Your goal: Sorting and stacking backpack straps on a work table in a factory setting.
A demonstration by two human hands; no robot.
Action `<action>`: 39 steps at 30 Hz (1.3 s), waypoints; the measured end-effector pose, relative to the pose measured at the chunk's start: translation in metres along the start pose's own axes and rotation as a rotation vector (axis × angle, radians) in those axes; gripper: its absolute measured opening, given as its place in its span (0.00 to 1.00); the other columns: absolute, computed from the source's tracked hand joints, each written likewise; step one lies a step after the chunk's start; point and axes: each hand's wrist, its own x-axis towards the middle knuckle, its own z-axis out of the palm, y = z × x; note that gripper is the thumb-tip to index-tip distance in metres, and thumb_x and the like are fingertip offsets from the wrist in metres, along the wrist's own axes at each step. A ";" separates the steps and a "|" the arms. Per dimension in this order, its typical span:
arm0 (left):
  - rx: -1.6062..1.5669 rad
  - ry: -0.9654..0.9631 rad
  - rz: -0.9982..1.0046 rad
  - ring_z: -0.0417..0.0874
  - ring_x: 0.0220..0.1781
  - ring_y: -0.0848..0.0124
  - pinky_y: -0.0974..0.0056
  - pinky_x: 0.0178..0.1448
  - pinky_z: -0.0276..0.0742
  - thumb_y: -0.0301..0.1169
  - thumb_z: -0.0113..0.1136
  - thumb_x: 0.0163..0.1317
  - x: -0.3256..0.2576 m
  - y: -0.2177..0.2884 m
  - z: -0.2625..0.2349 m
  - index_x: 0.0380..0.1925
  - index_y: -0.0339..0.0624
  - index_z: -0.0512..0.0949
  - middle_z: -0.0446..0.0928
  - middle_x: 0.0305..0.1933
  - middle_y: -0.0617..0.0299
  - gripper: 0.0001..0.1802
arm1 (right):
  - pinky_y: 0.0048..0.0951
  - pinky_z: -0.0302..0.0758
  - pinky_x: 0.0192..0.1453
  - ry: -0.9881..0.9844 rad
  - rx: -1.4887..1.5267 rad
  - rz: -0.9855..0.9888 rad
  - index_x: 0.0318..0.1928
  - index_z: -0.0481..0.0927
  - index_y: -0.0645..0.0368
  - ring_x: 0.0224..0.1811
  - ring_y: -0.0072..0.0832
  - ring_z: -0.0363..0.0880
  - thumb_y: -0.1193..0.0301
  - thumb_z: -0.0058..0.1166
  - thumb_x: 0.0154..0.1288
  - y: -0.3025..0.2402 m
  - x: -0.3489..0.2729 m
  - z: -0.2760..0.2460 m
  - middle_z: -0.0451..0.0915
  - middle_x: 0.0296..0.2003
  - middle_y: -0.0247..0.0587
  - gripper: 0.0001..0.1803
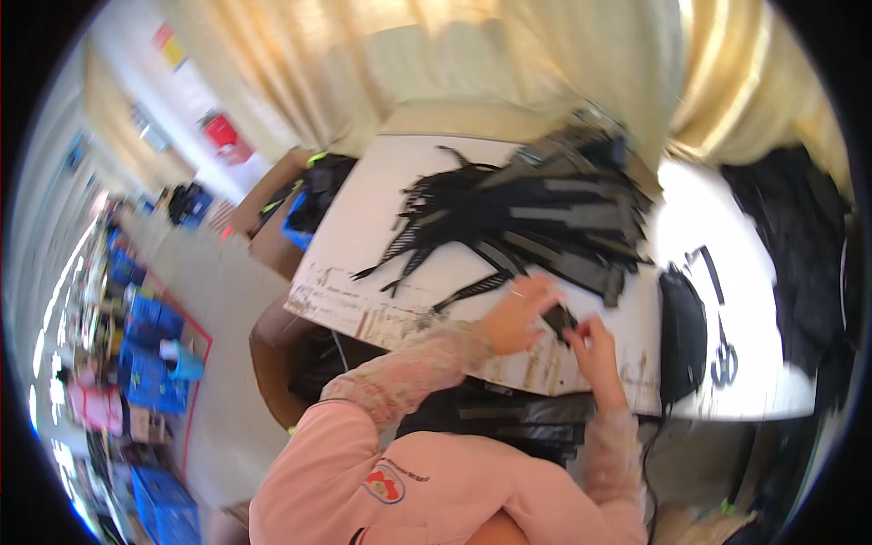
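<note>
My right hand (pixel 592 352) pinches the near end of a small black fabric piece (pixel 559 322) above the white table's front edge. Just to its left is my left hand (pixel 520 315), its fingers stretched out and apart beside the piece's other end; blur hides whether they touch it. Beyond both hands, a fanned pile of black and grey fabric strips (pixel 536 213) spreads over the white table (pixel 350 232). Some strip ends in the pile look striped.
At right, a second white surface (pixel 749 386) carries scissors (pixel 724 359) and a black pouch-like item (pixel 681 331). Dark cloth (pixel 799 245) drapes its far side. Dark material (pixel 518 418) lies below the front edge. Blue crates (pixel 154 372) line the floor at left; curtains (pixel 436 68) hang behind.
</note>
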 end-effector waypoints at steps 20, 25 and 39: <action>-0.530 -0.380 -0.422 0.79 0.32 0.56 0.57 0.33 0.71 0.42 0.72 0.43 -0.018 0.030 0.071 0.24 0.42 0.75 0.77 0.26 0.56 0.19 | 0.40 0.73 0.44 0.042 -0.231 -0.022 0.56 0.70 0.61 0.39 0.45 0.79 0.77 0.44 0.69 -0.031 -0.064 -0.017 0.78 0.36 0.57 0.16; -0.550 -0.435 -0.331 0.79 0.31 0.56 0.55 0.33 0.71 0.39 0.72 0.45 -0.023 0.035 0.056 0.24 0.43 0.74 0.77 0.26 0.56 0.17 | 0.34 0.72 0.38 -0.099 -0.145 -0.039 0.40 0.77 0.65 0.30 0.37 0.76 0.76 0.47 0.68 -0.020 -0.054 -0.025 0.79 0.28 0.51 0.07; -0.348 -0.375 -0.183 0.78 0.32 0.51 0.50 0.33 0.70 0.37 0.67 0.49 -0.046 0.050 0.044 0.26 0.41 0.71 0.76 0.26 0.54 0.15 | 0.24 0.58 0.27 0.011 0.352 0.395 0.25 0.63 0.59 0.25 0.16 0.58 0.68 0.46 0.71 -0.003 -0.059 -0.017 0.61 0.21 0.26 0.16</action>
